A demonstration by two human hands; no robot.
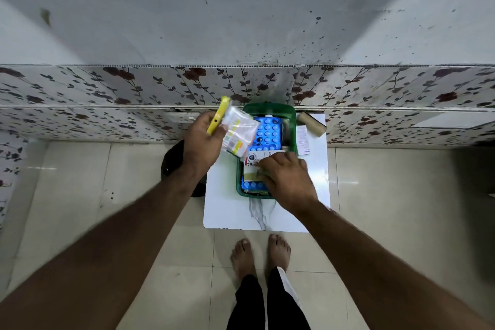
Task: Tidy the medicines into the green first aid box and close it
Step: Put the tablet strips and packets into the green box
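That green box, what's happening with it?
A person is packing medicines into the green first aid box on a small white table. The left hand holds a yellow-edged clear packet over the box. The right hand presses down on a white carton inside, above blue blister packs. A brown roll waits outside.

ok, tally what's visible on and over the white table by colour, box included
Green: 1, the open green plastic first aid box
Blue: 2, blue blister strips of tablets inside it
Yellow: 1, flat yellow-edged case in the left hand
Clear: 1, clear plastic packet of sachets, same hand
White: 1, white printed carton under the right hand
Brown: 1, brown cardboard tube beside the box
Total: 7
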